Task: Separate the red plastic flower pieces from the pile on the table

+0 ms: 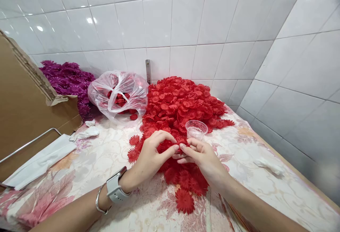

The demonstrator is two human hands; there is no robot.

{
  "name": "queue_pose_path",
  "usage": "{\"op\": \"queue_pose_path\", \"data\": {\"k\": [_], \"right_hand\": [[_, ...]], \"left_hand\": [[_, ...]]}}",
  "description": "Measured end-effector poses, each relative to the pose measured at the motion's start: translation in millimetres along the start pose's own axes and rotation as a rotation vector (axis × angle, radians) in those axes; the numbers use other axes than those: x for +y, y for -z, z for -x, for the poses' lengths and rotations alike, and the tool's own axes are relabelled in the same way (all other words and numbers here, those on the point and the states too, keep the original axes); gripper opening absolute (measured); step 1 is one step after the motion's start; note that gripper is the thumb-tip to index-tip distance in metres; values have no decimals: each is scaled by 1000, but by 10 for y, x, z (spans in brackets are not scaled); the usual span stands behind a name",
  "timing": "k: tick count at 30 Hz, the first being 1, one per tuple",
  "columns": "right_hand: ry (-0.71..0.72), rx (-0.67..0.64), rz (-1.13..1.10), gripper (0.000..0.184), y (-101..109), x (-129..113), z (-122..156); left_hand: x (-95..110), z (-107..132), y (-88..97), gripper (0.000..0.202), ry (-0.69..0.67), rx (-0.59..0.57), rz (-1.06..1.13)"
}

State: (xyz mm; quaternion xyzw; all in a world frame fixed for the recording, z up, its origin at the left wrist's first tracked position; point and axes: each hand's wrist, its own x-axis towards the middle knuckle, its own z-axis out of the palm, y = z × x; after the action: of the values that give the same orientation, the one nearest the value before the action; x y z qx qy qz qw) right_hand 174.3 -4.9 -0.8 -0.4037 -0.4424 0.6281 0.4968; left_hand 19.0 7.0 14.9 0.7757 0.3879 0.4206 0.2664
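Observation:
Both hands meet over the front of a big heap of red artificial flowers (177, 97). My left hand (156, 150) pinches a red artificial flower (181, 142) between thumb and fingers. From the other side my right hand (198, 152) grips the same flower, thumb on top and fingers curled below. Most of that flower is hidden by my fingertips. Just behind my right hand stands a clear plastic cup (196, 129); what is in it I cannot make out. In front of my hands, more loose red flowers (185, 201) lie on the flowered tablecloth (106, 161).
A knotted clear plastic bag (119, 96) with red flowers inside sits left of the heap. Behind it is a pile of purple flowers (67, 80). A cardboard box (29, 90) stands at the left, near white paper (39, 161). Crumpled white tissue (269, 166) lies at right, and a tiled wall (156, 19) rises behind.

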Motion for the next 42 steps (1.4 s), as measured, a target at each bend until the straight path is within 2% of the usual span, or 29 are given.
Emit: {"op": "queue_pose_path", "data": {"k": [4,8,12,16,21,27,31,33,34,37,39,42], "right_hand": [[-9,-15,7,33,8,12,3],[3,-6,79,36,14,31,3],[82,-8,275,31,29,55,15],[180,-37,468,17,28,48,35],[117,-76,202,22,-23,38,25],[66,-4,-35,26,-99,90,70],[81,47,-129,26,-90,73,69],[85,76,-139,26,-64,56,41],[81,89,-131,26,-49,48,23],[58,114,-76,26,-13,34,-18],[59,112,-44,27,-8,28,-25],[63,81,-12,30,-18,22,-12]], "left_hand": [[15,1,-1,8,32,-35,83],[-7,-21,10,9,195,-92,256],[-22,-48,8,6,371,-177,456],[-33,-78,10,6,433,-177,512],[-82,-64,-28,12,491,-139,689],[-104,-31,-94,12,573,-96,785],[-83,-51,-71,17,568,-43,851],[-85,-63,-37,15,501,-24,744],[-89,-68,-16,13,427,-5,620],[-93,-73,46,2,109,130,96],[-81,-65,72,7,-26,175,-146],[-40,-38,70,2,-42,29,-183]]}}
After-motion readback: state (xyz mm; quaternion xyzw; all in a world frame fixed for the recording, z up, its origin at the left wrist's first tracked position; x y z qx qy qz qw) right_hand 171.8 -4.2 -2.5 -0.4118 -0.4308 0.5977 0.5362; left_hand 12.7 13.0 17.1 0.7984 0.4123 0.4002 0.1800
